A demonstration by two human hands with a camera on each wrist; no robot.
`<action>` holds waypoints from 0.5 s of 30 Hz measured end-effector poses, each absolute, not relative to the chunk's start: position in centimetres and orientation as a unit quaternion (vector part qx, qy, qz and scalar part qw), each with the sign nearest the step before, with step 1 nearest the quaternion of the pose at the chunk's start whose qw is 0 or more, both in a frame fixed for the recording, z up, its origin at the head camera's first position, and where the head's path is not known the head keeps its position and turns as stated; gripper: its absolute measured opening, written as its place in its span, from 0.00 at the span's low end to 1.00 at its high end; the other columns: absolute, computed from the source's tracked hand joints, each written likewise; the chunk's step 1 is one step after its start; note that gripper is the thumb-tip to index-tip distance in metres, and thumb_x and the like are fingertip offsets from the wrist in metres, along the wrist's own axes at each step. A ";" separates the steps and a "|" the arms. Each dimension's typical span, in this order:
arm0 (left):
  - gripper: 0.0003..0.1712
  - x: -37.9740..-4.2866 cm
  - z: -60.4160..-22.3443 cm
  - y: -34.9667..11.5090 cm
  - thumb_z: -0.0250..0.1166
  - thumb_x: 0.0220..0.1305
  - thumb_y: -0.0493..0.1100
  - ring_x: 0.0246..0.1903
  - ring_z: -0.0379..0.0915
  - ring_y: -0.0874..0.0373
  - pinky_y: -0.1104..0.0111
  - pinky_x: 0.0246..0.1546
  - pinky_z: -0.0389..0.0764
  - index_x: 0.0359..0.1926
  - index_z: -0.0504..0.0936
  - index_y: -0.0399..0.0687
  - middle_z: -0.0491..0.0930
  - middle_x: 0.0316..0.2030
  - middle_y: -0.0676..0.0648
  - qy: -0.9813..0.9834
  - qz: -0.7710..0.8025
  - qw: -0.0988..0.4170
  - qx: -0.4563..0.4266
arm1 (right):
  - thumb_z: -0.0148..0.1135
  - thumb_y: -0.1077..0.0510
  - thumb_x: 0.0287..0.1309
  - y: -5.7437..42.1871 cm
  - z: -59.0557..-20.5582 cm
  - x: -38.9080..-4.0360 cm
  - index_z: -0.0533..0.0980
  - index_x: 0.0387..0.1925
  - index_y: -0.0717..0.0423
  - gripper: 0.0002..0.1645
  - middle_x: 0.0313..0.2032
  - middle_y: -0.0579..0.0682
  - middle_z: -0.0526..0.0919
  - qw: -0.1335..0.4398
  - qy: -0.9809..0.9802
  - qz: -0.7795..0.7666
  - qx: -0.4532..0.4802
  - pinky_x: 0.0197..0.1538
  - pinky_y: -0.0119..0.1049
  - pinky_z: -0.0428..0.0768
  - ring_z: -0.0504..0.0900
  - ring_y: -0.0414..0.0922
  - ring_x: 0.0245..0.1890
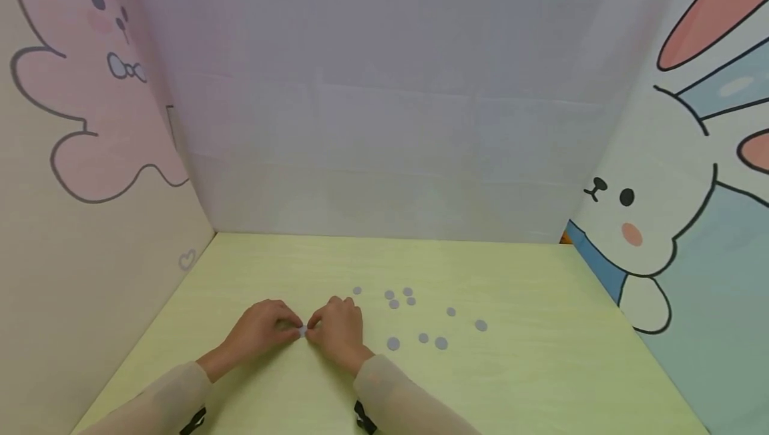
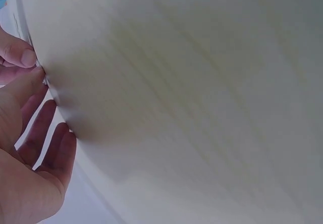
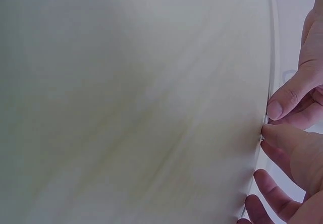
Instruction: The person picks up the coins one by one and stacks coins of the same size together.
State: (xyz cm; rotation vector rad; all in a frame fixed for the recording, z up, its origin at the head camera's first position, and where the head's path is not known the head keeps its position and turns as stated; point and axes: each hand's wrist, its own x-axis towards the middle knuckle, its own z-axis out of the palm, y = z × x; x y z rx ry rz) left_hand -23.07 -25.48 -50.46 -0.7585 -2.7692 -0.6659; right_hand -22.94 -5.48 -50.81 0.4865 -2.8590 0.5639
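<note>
Between my two hands a small flat grey disc [image 1: 303, 332], coin-like, lies at the table surface, partly covered by fingertips. My left hand [image 1: 262, 325] pinches its left side between thumb and forefinger. From the other side my right hand [image 1: 338, 328] pinches it with thumb and forefinger. In the left wrist view the left hand [image 2: 35, 153] has its fingertips down at the tabletop, close to the other hand's thumb. The right wrist view shows the right hand [image 3: 295, 168] likewise; the disc is hardly visible there.
Several similar grey discs of differing sizes lie flat to the right, including a large disc [image 1: 393, 343], a far disc [image 1: 357, 291] and a rightmost disc [image 1: 481, 325]. The pale yellow-green table [image 1: 541, 381] meets a white back curtain [image 1: 384, 121] and side panels with cartoon animals.
</note>
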 end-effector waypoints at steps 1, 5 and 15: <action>0.05 -23.1 -50.6 -25.6 0.81 0.61 0.47 0.41 0.83 0.62 0.58 0.47 0.84 0.37 0.93 0.63 0.87 0.37 0.66 -0.935 -0.225 0.097 -0.256 | 0.81 0.41 0.55 -5.5 -50.7 -22.9 0.92 0.28 0.34 0.06 0.31 0.40 0.78 0.094 -0.963 0.191 0.165 0.37 0.35 0.69 0.70 0.42 0.33; 0.05 -23.2 -50.8 -25.9 0.81 0.61 0.48 0.41 0.83 0.62 0.57 0.47 0.84 0.38 0.93 0.64 0.87 0.37 0.66 -0.934 -0.223 0.101 -0.261 | 0.81 0.41 0.55 -5.6 -50.7 -22.8 0.92 0.28 0.33 0.06 0.32 0.40 0.78 0.098 -0.963 0.191 0.162 0.38 0.36 0.70 0.71 0.42 0.33; 0.06 -22.9 -50.2 -26.1 0.81 0.60 0.46 0.41 0.83 0.61 0.57 0.47 0.84 0.38 0.93 0.62 0.87 0.38 0.65 -0.931 -0.231 0.092 -0.267 | 0.81 0.43 0.55 -6.0 -50.2 -22.4 0.91 0.28 0.32 0.04 0.33 0.40 0.79 0.080 -0.966 0.192 0.152 0.39 0.36 0.69 0.70 0.42 0.34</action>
